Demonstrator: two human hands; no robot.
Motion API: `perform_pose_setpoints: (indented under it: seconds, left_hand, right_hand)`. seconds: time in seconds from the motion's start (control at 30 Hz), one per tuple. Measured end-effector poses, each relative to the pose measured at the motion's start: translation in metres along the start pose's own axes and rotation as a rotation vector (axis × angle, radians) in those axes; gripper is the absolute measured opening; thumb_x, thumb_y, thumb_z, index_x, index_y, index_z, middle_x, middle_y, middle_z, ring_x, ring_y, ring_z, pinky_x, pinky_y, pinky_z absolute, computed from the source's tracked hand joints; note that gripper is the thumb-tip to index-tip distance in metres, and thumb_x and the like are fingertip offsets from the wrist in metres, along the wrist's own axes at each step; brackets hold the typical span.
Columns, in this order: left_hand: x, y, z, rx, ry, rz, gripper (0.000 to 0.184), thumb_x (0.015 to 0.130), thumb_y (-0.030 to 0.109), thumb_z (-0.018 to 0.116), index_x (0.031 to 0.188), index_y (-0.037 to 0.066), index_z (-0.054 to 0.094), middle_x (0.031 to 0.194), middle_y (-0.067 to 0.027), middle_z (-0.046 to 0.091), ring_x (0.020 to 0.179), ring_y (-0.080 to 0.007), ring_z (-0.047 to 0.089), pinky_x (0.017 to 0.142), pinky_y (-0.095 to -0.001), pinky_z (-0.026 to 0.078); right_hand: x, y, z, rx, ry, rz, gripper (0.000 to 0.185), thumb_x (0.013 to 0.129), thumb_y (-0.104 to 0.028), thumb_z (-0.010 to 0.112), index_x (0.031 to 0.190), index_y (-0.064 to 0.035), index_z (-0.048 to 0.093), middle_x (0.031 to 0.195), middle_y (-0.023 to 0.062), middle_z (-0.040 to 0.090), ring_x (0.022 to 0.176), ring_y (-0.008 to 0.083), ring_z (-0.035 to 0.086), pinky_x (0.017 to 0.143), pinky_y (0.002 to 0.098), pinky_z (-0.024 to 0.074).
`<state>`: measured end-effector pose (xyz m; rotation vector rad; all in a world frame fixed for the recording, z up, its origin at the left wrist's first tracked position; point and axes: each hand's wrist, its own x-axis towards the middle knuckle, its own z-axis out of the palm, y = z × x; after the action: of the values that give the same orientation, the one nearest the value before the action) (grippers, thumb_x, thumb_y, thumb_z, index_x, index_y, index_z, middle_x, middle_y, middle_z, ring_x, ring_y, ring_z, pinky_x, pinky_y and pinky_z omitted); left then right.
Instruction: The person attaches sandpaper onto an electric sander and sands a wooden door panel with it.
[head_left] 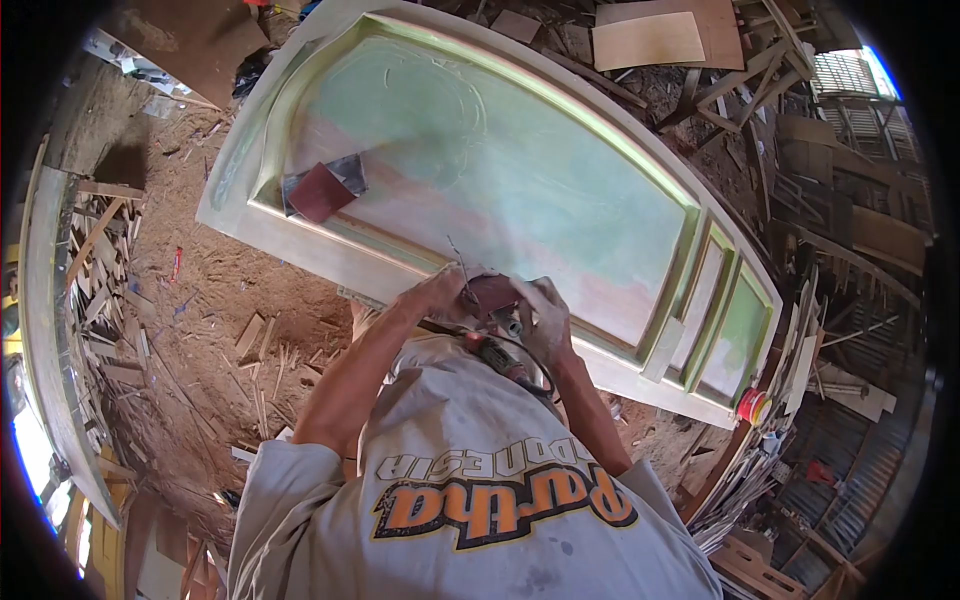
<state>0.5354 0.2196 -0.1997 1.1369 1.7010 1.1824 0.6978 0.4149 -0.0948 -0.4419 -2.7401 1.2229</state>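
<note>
My left hand (pixel 448 292) and my right hand (pixel 543 318) are close together at the near edge of a large panelled wooden piece (pixel 660 350). Between them is a dark red sheet of sandpaper (pixel 495 293), with the fingers of both hands closed on its sides. Just below, against my shirt, a red and dark power tool (pixel 500 358) with a black cable partly shows; its tip is beside my right hand. More sandpaper (pixel 322 193), red with a dark grey piece under it, lies on the panel's left part. The panel has pale green and pinkish dusty surfaces inside raised frames.
A red and yellow round item (pixel 752 406) stands by the panel's right corner. Wood scraps (pixel 100 270) and sawdust cover the floor at left. Stacked boards (pixel 650 40) and frames lie beyond the panel, and long strips (pixel 745 500) lie at lower right.
</note>
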Motion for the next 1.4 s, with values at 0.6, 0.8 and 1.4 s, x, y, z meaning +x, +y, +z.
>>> perform_pose_setpoints:
  seconds: [0.6, 0.8, 1.4]
  left_hand:
    - [-0.014, 0.006, 0.012, -0.306, -0.104, -0.040, 0.111, 0.068, 0.018, 0.107, 0.163, 0.003, 0.051, 0.161, -0.0157, 0.062, 0.148, -0.0310, 0.061, 0.129, -0.0427, 0.046]
    - [-0.022, 0.014, -0.004, 0.054, -0.110, -0.047, 0.109, 0.065, 0.015, 0.107, 0.161, 0.010, 0.057, 0.154, -0.0180, 0.068, 0.143, -0.0375, 0.066, 0.126, -0.0452, 0.051]
    - [-0.004, 0.042, -0.008, -0.010, -0.230, -0.244, 0.088, 0.073, 0.004, 0.101, 0.154, 0.008, 0.067, 0.123, -0.0080, 0.083, 0.098, -0.0136, 0.077, 0.082, -0.0323, 0.068]
  right_hand:
    - [-0.048, 0.004, 0.025, -0.167, 0.087, -0.254, 0.053, 0.081, -0.013, 0.085, 0.133, -0.0030, 0.077, 0.134, 0.0172, 0.079, 0.125, 0.0372, 0.076, 0.103, 0.0480, 0.0659]
    - [-0.049, -0.008, 0.035, -0.180, 0.093, -0.239, 0.057, 0.080, -0.015, 0.085, 0.135, -0.0026, 0.075, 0.133, 0.0172, 0.077, 0.122, 0.0357, 0.075, 0.100, 0.0485, 0.0664]
    - [-0.012, 0.100, 0.044, 0.133, -0.471, 0.103, 0.093, 0.076, -0.014, 0.084, 0.164, -0.0053, 0.055, 0.165, 0.0225, 0.059, 0.154, 0.0415, 0.054, 0.131, 0.0472, 0.0452]
